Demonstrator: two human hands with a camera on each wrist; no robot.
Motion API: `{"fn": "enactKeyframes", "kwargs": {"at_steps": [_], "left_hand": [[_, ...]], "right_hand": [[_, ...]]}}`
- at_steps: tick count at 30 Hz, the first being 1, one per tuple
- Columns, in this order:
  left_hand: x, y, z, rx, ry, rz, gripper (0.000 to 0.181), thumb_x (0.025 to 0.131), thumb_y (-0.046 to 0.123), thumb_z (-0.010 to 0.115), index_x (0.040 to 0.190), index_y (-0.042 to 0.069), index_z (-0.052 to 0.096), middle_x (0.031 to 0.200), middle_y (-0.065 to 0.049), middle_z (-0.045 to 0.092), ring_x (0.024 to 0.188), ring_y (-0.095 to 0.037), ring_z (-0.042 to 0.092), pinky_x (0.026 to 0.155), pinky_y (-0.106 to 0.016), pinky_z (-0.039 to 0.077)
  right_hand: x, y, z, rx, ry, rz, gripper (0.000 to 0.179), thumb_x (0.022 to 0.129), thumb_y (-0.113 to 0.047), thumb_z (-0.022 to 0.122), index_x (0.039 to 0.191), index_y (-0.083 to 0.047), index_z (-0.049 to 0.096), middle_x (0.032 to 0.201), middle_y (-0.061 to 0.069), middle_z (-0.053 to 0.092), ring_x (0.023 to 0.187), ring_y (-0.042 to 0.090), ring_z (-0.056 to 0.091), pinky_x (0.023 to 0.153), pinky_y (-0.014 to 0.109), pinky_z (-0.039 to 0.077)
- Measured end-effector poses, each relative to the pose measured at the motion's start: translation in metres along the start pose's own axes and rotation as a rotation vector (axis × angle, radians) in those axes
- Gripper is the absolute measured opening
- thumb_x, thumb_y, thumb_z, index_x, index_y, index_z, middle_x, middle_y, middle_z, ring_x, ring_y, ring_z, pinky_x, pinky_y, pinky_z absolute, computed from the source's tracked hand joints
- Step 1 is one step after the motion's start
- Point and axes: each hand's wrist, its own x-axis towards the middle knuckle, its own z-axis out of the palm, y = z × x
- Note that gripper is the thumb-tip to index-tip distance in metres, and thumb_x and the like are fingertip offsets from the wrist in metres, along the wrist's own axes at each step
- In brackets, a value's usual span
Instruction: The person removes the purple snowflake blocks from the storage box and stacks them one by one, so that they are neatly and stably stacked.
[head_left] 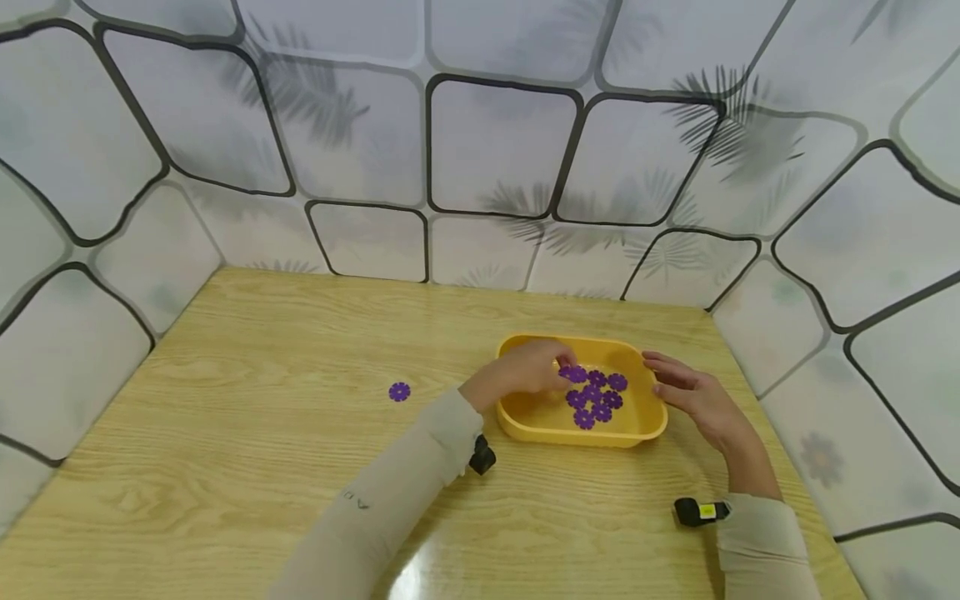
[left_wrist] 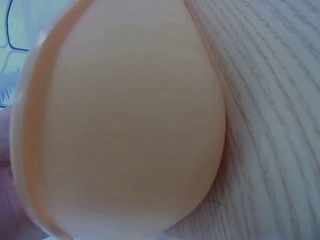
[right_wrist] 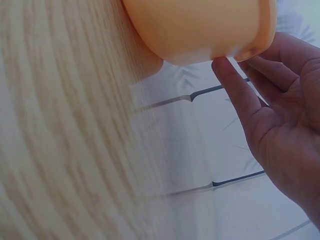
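Observation:
A yellow plastic basin [head_left: 540, 434] stands on the table, with several purple flower-shaped pieces [head_left: 592, 393] lying together on its floor. My left hand [head_left: 528, 367] reaches over the basin's left end, fingers bent, and its thumb and fingertips pinch a purple flower piece [head_left: 566, 372] beside the others. At the opposite end, my right hand [head_left: 701, 404] touches the basin's rim and outer wall with fairly straight fingers and thumb. The right wrist view shows the thumb [right_wrist: 235, 87] against the basin wall [right_wrist: 200, 30]. In the left wrist view the basin wall [left_wrist: 130, 115] hides most of the left hand.
One more purple flower piece [head_left: 400, 392] lies on the wood-grain table [head_left: 247, 433], left of the basin. Patterned walls [head_left: 502, 142] border the table at the back and both sides. The right wall runs close beside the right forearm.

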Motion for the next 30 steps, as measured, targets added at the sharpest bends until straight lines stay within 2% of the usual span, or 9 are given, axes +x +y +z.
{"fn": "enactKeyframes", "kwargs": {"at_steps": [6, 12, 17, 22, 30], "left_hand": [[-0.011, -0.002, -0.01, -0.025, 0.053, 0.075, 0.035, 0.096, 0.028, 0.07, 0.128, 0.016, 0.065, 0.127, 0.0, 0.061, 0.118, -0.016, 0.056, 0.102, -0.029, 0.046], [-0.038, -0.011, -0.022, -0.037, 0.144, 0.084, 0.035, 0.095, 0.033, 0.07, 0.127, 0.019, 0.065, 0.122, 0.003, 0.061, 0.113, -0.02, 0.059, 0.095, -0.033, 0.049], [-0.07, -0.024, -0.029, -0.038, 0.245, 0.038, 0.036, 0.094, 0.039, 0.069, 0.127, 0.024, 0.065, 0.118, 0.009, 0.06, 0.096, -0.014, 0.059, 0.078, -0.032, 0.05], [-0.102, -0.038, -0.037, -0.053, 0.342, -0.002, 0.036, 0.094, 0.04, 0.07, 0.127, 0.026, 0.065, 0.117, 0.01, 0.06, 0.084, -0.013, 0.054, 0.066, -0.031, 0.047], [-0.144, -0.066, -0.046, -0.01, 0.399, -0.078, 0.036, 0.095, 0.04, 0.069, 0.127, 0.023, 0.067, 0.118, 0.005, 0.062, 0.082, -0.015, 0.053, 0.062, -0.031, 0.044]], "right_hand": [[-0.001, -0.001, -0.001, -0.003, 0.003, -0.001, 0.058, 0.102, -0.027, 0.062, 0.151, -0.001, 0.044, 0.165, 0.011, 0.03, 0.123, -0.015, 0.042, 0.094, 0.01, 0.046], [0.0, -0.002, 0.0, -0.021, 0.003, 0.0, 0.058, 0.102, -0.029, 0.061, 0.151, -0.003, 0.045, 0.165, 0.011, 0.029, 0.127, -0.011, 0.042, 0.094, 0.009, 0.045], [0.0, -0.003, 0.001, -0.029, 0.005, -0.003, 0.058, 0.102, -0.029, 0.061, 0.151, -0.004, 0.044, 0.165, 0.012, 0.029, 0.131, -0.005, 0.041, 0.094, 0.009, 0.045], [-0.002, -0.001, 0.002, -0.02, 0.006, 0.007, 0.058, 0.102, -0.03, 0.061, 0.152, -0.005, 0.044, 0.165, 0.012, 0.029, 0.128, -0.008, 0.042, 0.094, 0.009, 0.045], [-0.003, 0.002, 0.003, -0.023, 0.009, 0.012, 0.059, 0.102, -0.03, 0.062, 0.152, -0.004, 0.044, 0.165, 0.01, 0.029, 0.123, -0.013, 0.042, 0.094, 0.009, 0.044]]}}
